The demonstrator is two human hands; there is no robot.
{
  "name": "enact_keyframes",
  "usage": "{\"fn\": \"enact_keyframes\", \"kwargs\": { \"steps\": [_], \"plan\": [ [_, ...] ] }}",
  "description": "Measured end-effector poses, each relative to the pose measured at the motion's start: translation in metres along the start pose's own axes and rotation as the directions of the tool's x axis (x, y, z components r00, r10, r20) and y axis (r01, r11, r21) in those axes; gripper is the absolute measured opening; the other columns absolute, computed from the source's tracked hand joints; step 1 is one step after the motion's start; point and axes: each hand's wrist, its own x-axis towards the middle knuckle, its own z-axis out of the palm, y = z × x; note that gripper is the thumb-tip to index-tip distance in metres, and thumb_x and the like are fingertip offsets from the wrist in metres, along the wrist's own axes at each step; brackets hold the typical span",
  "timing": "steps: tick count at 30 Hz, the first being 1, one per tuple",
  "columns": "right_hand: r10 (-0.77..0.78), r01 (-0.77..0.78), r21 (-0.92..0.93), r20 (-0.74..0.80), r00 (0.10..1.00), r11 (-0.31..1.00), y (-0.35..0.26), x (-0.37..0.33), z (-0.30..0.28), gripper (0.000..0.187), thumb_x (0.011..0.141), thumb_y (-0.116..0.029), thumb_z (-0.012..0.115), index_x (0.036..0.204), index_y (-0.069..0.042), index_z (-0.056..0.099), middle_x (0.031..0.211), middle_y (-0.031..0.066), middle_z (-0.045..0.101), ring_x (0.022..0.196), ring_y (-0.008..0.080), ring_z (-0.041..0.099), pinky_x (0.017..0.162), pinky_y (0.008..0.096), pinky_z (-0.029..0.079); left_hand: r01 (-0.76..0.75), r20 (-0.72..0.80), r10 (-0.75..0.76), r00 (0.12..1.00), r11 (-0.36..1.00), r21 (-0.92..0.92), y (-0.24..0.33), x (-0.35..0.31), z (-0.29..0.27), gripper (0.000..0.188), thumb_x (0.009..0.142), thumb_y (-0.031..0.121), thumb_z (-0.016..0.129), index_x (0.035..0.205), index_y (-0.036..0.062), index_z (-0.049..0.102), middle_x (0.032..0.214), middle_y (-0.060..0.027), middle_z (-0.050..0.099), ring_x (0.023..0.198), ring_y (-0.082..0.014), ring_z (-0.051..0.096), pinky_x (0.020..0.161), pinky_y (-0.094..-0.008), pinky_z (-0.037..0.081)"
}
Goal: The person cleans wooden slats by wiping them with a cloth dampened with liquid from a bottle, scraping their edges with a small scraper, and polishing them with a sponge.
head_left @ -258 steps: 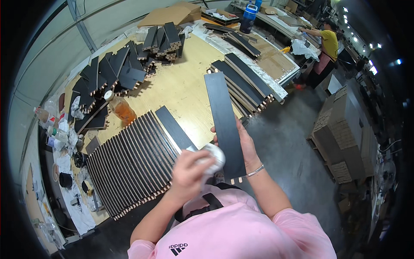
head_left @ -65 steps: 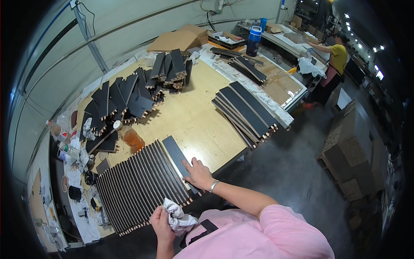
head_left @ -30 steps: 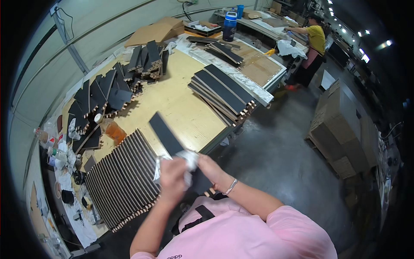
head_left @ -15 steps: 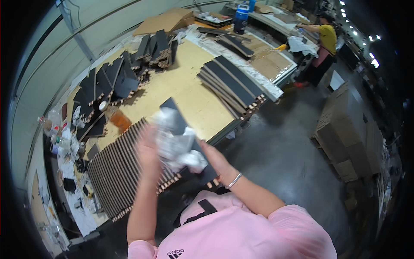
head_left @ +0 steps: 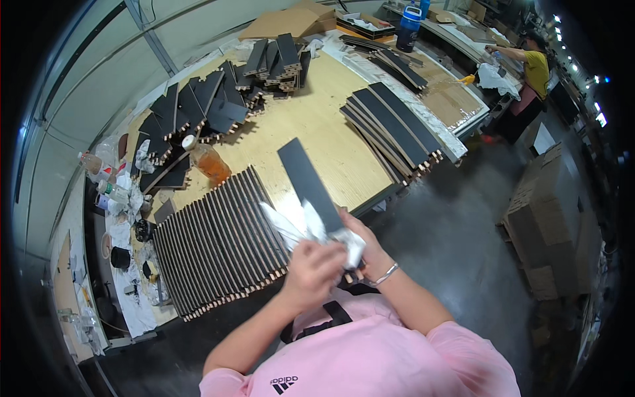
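Observation:
My right hand [head_left: 368, 246], a bangle at its wrist, is closed round the near end of a dark flat board [head_left: 305, 177]. The board slants away over the table's near edge. In my closed left hand [head_left: 316, 268] is a crumpled white cloth [head_left: 291, 225], which lies against the board's lower part and covers some of it. Left of my hands stands a long row of dark boards [head_left: 215, 241] on edge, packed side by side, with pale wooden pegs along their near ends.
Dark boards lie stacked on the table [head_left: 311, 99] at the right [head_left: 393, 129] and heaped at the back left [head_left: 205, 99]. Behind the row stands a jar of amber liquid [head_left: 210, 162]. Cartons [head_left: 552, 218] are piled on the floor to the right. Beyond, a person in yellow [head_left: 536, 69] works.
My left hand and the white cloth have moved down the board toward its near end. The cloth is less bunched, and more of the board's far part shows. The whole view has shifted.

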Motion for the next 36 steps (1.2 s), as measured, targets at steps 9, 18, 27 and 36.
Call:
{"fn": "enact_keyframes", "kwargs": {
  "steps": [9, 18, 27, 36],
  "plan": [
    [0.108, -0.066, -0.211, 0.194, 0.975, 0.975, 0.021, 0.000, 0.016, 0.054, 0.123, -0.045, 0.049, 0.159, -0.005, 0.060, 0.114, 0.0070, 0.079, 0.086, 0.0174, 0.079, 0.075, 0.0324, 0.068, 0.117, -0.270, -0.019, 0.963, 0.929, 0.350, -0.113, 0.050, -0.079, 0.034, 0.084, -0.007, 0.071, 0.112, 0.0089, 0.081, 0.123, -0.0102, 0.079, 0.101, -0.0348, 0.066, 0.095, -0.0474, 0.051],
    [-0.040, 0.077, -0.170, 0.214, 0.976, 0.983, -0.015, 0.051, -0.011, 0.060, 0.121, -0.055, 0.048, 0.155, -0.006, 0.058, 0.131, 0.0177, 0.074, 0.096, 0.0244, 0.079, 0.082, 0.0397, 0.070, 0.205, -0.161, -0.175, 0.971, 0.960, 0.189, -0.054, -0.053, -0.091, 0.028, 0.083, -0.002, 0.075, 0.110, 0.0052, 0.081, 0.118, -0.0115, 0.079, 0.099, -0.0344, 0.069, 0.092, -0.0468, 0.053],
    [-0.069, 0.158, -0.203, 0.390, 0.918, 0.966, -0.011, 0.072, 0.003, 0.072, 0.111, -0.060, 0.065, 0.159, -0.008, 0.053, 0.130, 0.0236, 0.073, 0.096, 0.0299, 0.081, 0.078, 0.0425, 0.072, 0.516, -0.383, -0.386, 0.839, 0.787, 0.338, -0.090, -0.032, -0.126, 0.036, 0.089, 0.005, 0.083, 0.125, 0.0035, 0.083, 0.130, -0.0131, 0.078, 0.121, -0.0335, 0.067, 0.112, -0.0465, 0.046],
    [-0.012, 0.130, -0.319, 0.347, 0.938, 0.939, -0.010, 0.084, 0.018, 0.079, 0.107, -0.058, 0.074, 0.161, -0.006, 0.051, 0.128, 0.0209, 0.076, 0.093, 0.0275, 0.082, 0.078, 0.0395, 0.073, 0.569, -0.309, -0.611, 0.729, 0.792, -0.221, -0.078, 0.026, -0.063, 0.014, 0.097, 0.001, 0.081, 0.111, -0.0036, 0.082, 0.096, -0.0079, 0.081, 0.087, -0.0132, 0.073, 0.082, -0.0301, 0.057]
  ]
}}
